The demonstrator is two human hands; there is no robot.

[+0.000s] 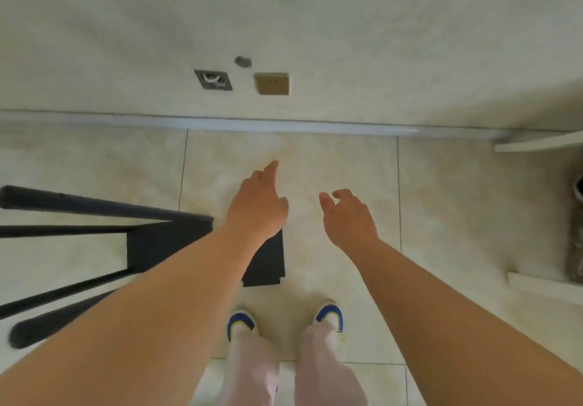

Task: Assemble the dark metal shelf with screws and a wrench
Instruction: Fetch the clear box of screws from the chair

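Shelf lying on its side on floor, legs pointing away left. Left hand above its top panel, forefinger extended, holding nothing. Right hand just right of shelf, loosely curled, empty. Likely reaching for parts; no screws or wrench visible.

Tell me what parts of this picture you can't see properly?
Head view:
- Dark shelf: its legs run off the left edge, and the left arm covers part of its panel.
- Screws and wrench: none visible.
- Grey thing at the right edge: cut off and blurred.
- Left hand and right hand: only backs show, palms hidden.
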